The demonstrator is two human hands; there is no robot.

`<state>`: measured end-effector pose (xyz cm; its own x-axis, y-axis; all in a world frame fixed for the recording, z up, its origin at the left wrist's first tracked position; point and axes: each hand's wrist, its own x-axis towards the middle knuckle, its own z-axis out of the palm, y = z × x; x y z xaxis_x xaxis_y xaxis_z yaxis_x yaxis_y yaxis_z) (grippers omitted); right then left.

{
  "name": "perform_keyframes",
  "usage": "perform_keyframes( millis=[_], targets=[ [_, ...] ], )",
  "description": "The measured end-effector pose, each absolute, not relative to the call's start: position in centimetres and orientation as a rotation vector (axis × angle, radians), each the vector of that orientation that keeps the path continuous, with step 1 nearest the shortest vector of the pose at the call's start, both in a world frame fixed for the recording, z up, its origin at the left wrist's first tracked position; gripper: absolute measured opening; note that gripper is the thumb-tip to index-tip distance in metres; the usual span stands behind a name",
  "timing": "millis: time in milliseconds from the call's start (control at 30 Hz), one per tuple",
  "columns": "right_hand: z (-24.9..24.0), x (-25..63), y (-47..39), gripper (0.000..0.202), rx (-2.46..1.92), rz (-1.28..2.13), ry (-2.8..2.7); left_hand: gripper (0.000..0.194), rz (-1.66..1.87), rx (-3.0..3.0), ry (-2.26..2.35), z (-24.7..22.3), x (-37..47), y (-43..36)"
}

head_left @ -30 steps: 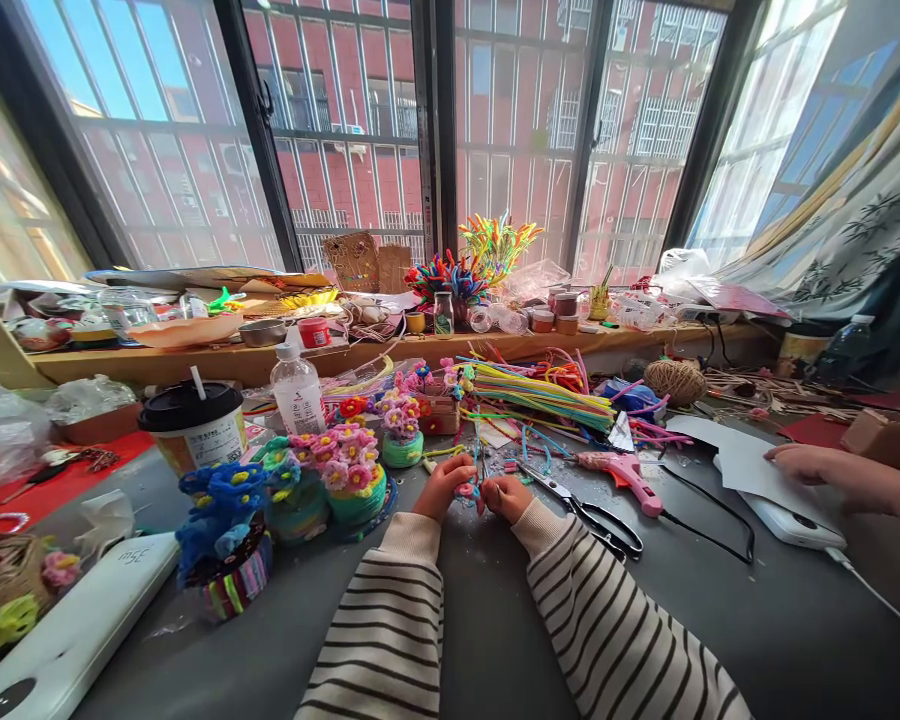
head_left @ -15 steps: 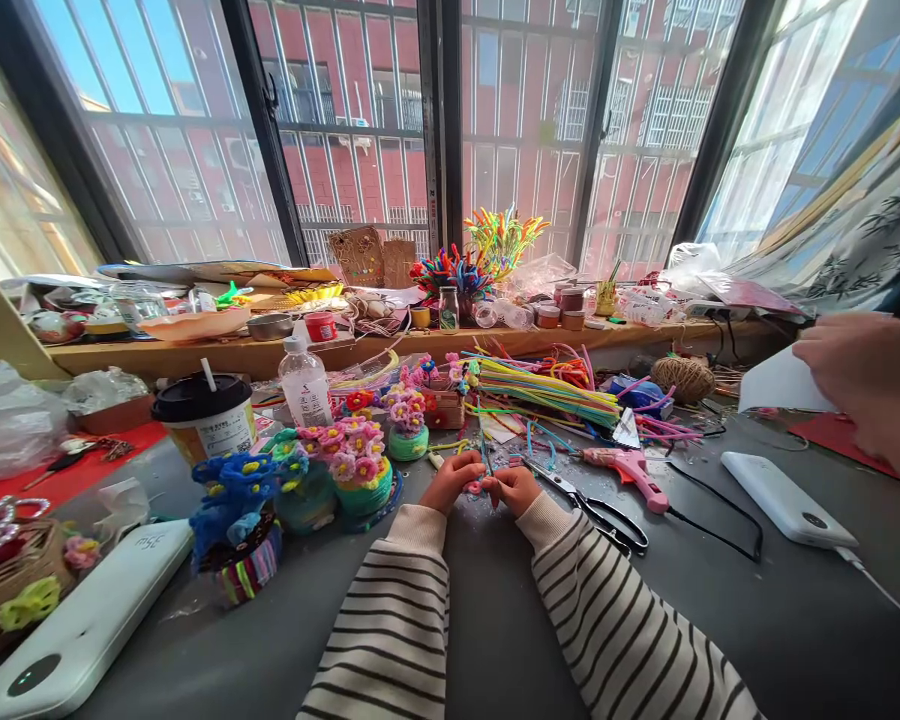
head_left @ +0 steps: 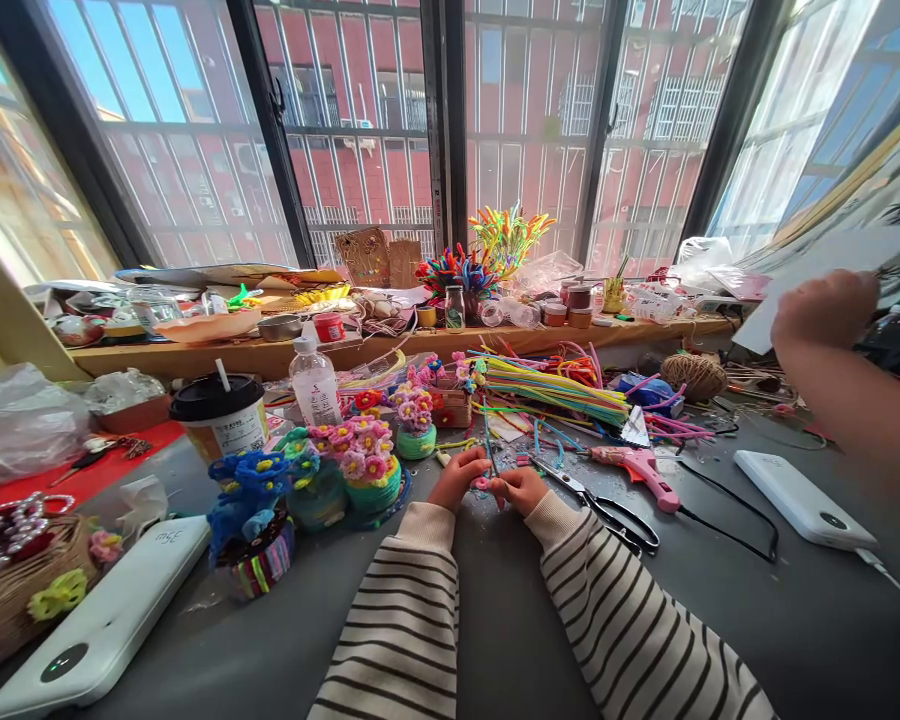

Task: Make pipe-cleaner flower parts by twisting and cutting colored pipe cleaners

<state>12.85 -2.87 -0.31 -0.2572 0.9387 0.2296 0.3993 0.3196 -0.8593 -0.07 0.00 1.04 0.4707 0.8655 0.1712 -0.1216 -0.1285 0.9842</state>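
Observation:
My left hand (head_left: 454, 482) and my right hand (head_left: 523, 490) meet over the grey table, fingertips pinched together. Between them is a small pink pipe cleaner (head_left: 481, 484) bent into loops, partly hidden by my fingers. A thin blue-green stem (head_left: 487, 428) rises just above the fingertips; whether it joins the pink piece I cannot tell. Black-handled scissors (head_left: 607, 510) lie right of my right hand, blades toward it. Beyond them rests a pink glue gun (head_left: 639, 470). Left of my left hand stand small pots of pipe-cleaner flowers, pink ones (head_left: 356, 448) and blue ones (head_left: 247, 500).
A bundle of pipe cleaners (head_left: 555, 388) lies behind my hands. A lidded cup (head_left: 225, 415) and a bottle (head_left: 315, 385) stand at the left. White power banks (head_left: 97, 620) flank the workspace. Another person's hand (head_left: 825, 310) holds white paper (head_left: 772, 305) at the right.
The other person's hand has lifted the white paper, and the red sheet under it is no longer seen. My hands keep nearly the same pinch; the view has shifted slightly.

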Motion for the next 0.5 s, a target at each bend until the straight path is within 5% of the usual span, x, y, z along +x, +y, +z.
perform_keyframes(
  millis=[500],
  targets=[
    [-0.56, 13.1, -2.82, 0.068, -1.097, 0.975, -1.958, 0.016, 1.029, 1.349, 0.701, 1.2, -0.03, -0.28]
  ],
)
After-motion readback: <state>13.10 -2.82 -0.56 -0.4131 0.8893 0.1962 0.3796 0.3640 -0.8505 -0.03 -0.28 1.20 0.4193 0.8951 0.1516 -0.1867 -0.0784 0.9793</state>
